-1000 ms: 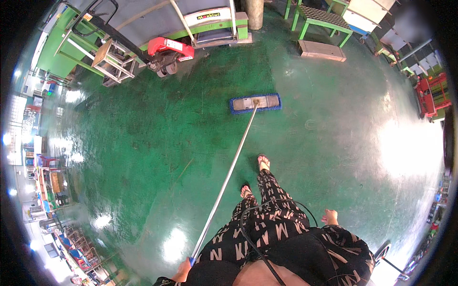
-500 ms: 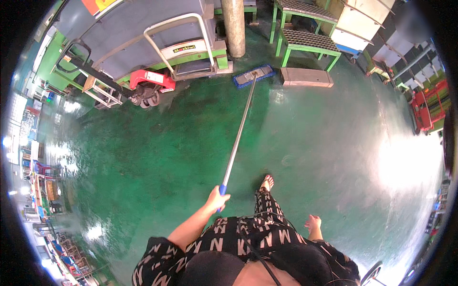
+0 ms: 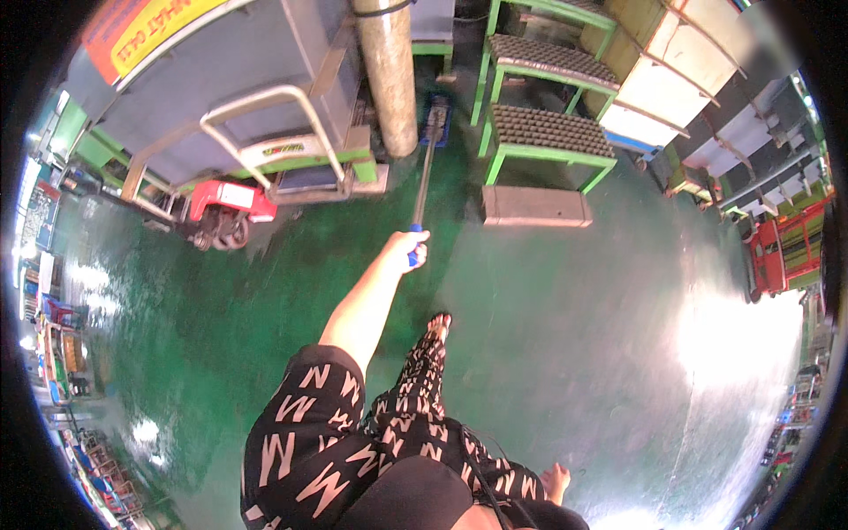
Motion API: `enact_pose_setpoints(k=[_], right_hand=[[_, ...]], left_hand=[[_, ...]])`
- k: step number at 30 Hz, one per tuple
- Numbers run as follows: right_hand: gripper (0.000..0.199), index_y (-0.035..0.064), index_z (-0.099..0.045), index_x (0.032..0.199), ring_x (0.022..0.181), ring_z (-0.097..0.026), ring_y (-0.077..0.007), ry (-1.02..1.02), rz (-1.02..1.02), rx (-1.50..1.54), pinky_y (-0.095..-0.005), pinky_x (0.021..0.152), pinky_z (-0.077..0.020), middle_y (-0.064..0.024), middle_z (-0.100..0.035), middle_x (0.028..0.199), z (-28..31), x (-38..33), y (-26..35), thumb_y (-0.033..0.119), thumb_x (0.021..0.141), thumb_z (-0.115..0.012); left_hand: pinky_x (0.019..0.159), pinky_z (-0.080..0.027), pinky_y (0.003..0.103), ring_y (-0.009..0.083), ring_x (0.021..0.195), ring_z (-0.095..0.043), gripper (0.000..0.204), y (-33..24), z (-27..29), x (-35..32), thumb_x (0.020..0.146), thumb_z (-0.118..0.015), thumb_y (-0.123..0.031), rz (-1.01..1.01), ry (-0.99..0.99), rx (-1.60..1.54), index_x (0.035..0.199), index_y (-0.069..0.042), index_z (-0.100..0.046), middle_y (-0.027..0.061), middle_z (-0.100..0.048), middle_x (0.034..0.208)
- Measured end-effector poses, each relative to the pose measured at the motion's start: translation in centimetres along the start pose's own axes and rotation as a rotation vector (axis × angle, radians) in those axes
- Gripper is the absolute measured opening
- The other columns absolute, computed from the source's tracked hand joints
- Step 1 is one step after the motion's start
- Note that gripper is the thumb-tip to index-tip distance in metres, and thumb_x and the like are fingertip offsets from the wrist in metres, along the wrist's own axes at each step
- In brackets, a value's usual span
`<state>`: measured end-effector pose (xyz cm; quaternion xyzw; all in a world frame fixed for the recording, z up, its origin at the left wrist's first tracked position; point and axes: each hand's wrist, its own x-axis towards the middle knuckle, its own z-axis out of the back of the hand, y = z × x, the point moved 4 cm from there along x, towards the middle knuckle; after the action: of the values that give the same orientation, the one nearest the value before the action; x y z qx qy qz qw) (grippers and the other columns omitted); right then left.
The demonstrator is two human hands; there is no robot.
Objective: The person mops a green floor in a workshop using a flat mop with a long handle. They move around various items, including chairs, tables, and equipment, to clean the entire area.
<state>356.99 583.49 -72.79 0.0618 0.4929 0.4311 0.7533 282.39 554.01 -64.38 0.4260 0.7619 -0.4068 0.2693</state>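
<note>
- While the left hand [image 3: 408, 250] reaches out ahead of the body at the end of a straight arm, its grip is wrapped tight around the blue end of the mop handle [image 3: 422, 181].
- From that grip the handle's long axis runs away from the person, almost straight toward the far side of the green floor [image 3: 565, 336], tilting slightly rightward as it goes.
- At the far end sits the blue mop head [image 3: 438, 119], down on the floor in the narrow gap between the grey pillar [image 3: 389, 75] on its left and the green steps [image 3: 539, 132] on its right; it lies just beside the pillar's foot.
- Near the person's hip, low and to the right, the right hand [image 3: 556, 481] hangs well apart from the handle; its fingers look loosely spread and hold nothing, though it is small in view.
- So the left hand is by far the nearer one to the mop, and the only one touching it.
- A red pallet jack [image 3: 225, 212] stands off to the left of the handle, beneath a grey machine [image 3: 221, 88].
- A flat grey block [image 3: 536, 206] lies on the floor in front of the steps, right of the handle.
</note>
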Motion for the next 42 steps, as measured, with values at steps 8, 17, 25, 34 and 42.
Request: enact_pose_setpoints(k=[8,17,25,34,42], right_hand=[[0.031,-0.0028,-0.053,0.1,0.058,-0.061,-0.0256,0.112,0.047,-0.235,-0.0387,0.043,-0.0479,-0.0149,-0.062,0.075,-5.8,5.1,5.5,0.019,0.08,-0.064],[0.042,0.0028,-0.052,0.121,0.06,-0.06,-0.0166,0.454,0.495,-0.651,-0.0283,0.049,-0.049,-0.009,-0.063,0.074,-34.2,4.4,38.1,0.017,0.083,-0.064],[0.049,0.0106,-0.052,0.126,0.087,-0.066,-0.0239,1.057,0.896,-0.944,-0.0361,0.075,-0.0516,-0.0158,-0.068,0.098,-58.1,-12.9,50.6,0.03,0.083,-0.066],[0.057,0.0106,-0.051,0.126,0.092,-0.065,-0.0323,1.006,0.998,-1.077,-0.0417,0.082,-0.0504,-0.0157,-0.069,0.093,-58.5,-9.0,53.0,0.039,0.079,-0.066],[0.067,0.0079,-0.045,0.13,0.088,-0.065,-0.0296,1.005,1.103,-0.975,-0.0401,0.079,-0.0503,-0.0135,-0.069,0.093,-56.8,-9.2,51.9,0.037,0.076,-0.071]], left_hand=[[0.05,-0.054,0.044,0.0298,0.062,-0.067,0.036,-11.1,2.7,11.2,0.077,-0.059,-0.007,-0.083,-0.547,1.361,0.108,0.004,-0.044,0.0218,-0.064,0.078],[0.045,-0.049,0.043,0.0303,0.053,-0.062,0.04,5.4,4.2,-8.2,0.079,-0.054,-0.01,-0.045,-0.437,1.25,0.11,-0.001,-0.031,0.0196,-0.057,0.068],[0.034,-0.033,0.028,0.0108,0.04,-0.042,0.032,4.9,-12.1,-0.5,0.08,-0.059,-0.002,-0.006,-0.162,0.248,0.103,-0.006,-0.037,0.0008,-0.043,0.059],[0.04,-0.03,0.019,0.0022,0.044,-0.037,0.02,-6.6,-23.1,9.6,0.09,-0.058,-0.015,0.038,0.205,-0.353,0.077,-0.011,-0.042,-0.0046,-0.041,0.062],[0.035,-0.025,0.021,0.0045,0.038,-0.032,0.028,-1.4,-22.6,4.0,0.09,-0.058,-0.017,0.198,0.196,-0.489,0.069,-0.013,-0.04,-0.0056,-0.036,0.055]])
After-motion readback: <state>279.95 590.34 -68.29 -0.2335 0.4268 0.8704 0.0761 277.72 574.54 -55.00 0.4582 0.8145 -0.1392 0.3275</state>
